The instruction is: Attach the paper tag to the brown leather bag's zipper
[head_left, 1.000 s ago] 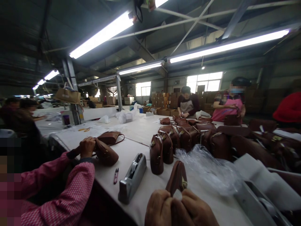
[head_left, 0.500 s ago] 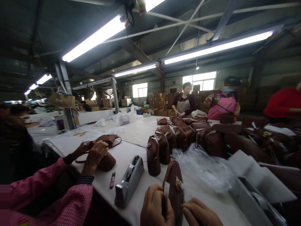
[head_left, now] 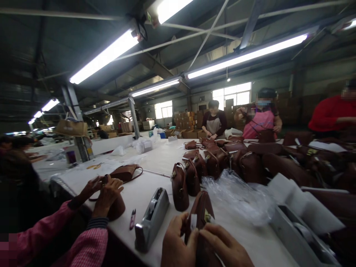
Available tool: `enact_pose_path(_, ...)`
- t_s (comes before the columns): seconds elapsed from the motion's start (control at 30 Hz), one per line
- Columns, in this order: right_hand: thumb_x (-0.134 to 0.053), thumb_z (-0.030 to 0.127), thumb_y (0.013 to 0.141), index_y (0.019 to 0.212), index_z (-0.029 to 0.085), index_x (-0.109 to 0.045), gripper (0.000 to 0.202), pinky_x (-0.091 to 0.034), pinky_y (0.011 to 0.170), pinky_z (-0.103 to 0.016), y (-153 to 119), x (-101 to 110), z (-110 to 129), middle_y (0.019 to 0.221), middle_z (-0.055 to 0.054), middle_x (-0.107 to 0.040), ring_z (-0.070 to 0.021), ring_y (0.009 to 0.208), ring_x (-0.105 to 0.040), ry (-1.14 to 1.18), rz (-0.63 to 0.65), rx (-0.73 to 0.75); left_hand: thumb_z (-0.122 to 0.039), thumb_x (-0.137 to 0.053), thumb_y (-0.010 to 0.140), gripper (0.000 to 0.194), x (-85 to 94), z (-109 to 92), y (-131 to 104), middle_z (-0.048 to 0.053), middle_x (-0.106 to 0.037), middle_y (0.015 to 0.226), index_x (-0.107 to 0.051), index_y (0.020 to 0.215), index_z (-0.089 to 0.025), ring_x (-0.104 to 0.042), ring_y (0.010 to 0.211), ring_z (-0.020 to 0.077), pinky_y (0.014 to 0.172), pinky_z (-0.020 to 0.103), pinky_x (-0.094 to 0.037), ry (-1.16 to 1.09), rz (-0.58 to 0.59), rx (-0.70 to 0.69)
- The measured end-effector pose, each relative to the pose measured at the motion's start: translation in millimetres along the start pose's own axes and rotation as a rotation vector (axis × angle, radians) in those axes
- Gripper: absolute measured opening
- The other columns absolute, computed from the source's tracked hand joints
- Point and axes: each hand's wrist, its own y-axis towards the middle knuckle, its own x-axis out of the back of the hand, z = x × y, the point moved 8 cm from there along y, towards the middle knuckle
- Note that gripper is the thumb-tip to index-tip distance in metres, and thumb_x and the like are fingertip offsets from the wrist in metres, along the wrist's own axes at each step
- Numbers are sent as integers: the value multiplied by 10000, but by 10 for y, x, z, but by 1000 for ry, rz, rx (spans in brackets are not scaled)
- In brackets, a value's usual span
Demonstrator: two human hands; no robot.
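At the bottom centre, a brown leather handbag (head_left: pixel 200 207) stands upright on the table, with a gold-coloured clasp (head_left: pixel 208 216) on its side. A small white strip (head_left: pixel 193 221) sticks up on the bag beside my left thumb. My left hand (head_left: pixel 178 243) is closed round the bag's near left side. My right hand (head_left: pixel 226 246) is pinched, its fingertips against the bag just below the clasp and close to my left thumb. What those fingertips hold is too small to make out.
Left of my hands stands a grey tape dispenser (head_left: pixel 152 218), with small thread snips (head_left: pixel 132 219) beside it. A co-worker's hands (head_left: pixel 107 191) handle another brown bag at left. Rows of brown bags (head_left: pixel 214 159), clear plastic (head_left: pixel 239 196) and a second tape dispenser (head_left: pixel 300 237) lie right.
My right hand has moved left and up, its fingertips now near my left thumb at the bag. The co-worker's hands have shifted down slightly on their bag; the view has tilted a little.
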Motion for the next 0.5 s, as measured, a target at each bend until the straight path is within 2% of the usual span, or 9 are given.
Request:
enact_pose_path(0.07,-498,247,976,1226,170,-625,291,-595,859,-266,95,-10,74,1146,-136,-718,-226,1002,-707,-136,15,134,-355,-617,765,292,-16,17,10,45,-714,930,-672,1014,-215,-669,829,205,781,336,-532,-5,56,2)
enact_pose_path(0.13,-463,276,991,1202,159,-643,301,-605,824,-314,150,-38,112,1139,-126,-735,-257,994,-705,-273,-5,229,-387,-622,774,330,5,41,19,54,-720,954,-678,1045,-208,-666,842,199,793,322,-540,-21,82,-1)
enact_pose_path(0.23,-474,305,984,1164,173,-665,294,-593,764,-323,186,-80,103,1087,-102,-758,-263,952,-707,-360,-25,255,-381,-641,760,417,40,114,25,79,-736,1037,-673,1129,-190,-677,894,199,866,319,-545,-74,99,15)
enact_pose_path(0.37,-468,278,981,1141,168,-658,272,-568,829,-318,246,-8,82,1087,-114,-742,-232,966,-685,-215,-17,206,-405,-720,716,539,-5,230,18,115,-755,1036,-645,1182,-145,-705,865,205,839,319,-570,-330,152,88)
enact_pose_path(0.5,-486,249,955,1181,179,-629,276,-547,809,-330,365,47,82,1108,-117,-714,-231,977,-652,-69,85,162,-400,-791,676,528,1,260,22,128,-762,1009,-671,1116,-133,-715,925,223,847,318,-568,-584,97,171)
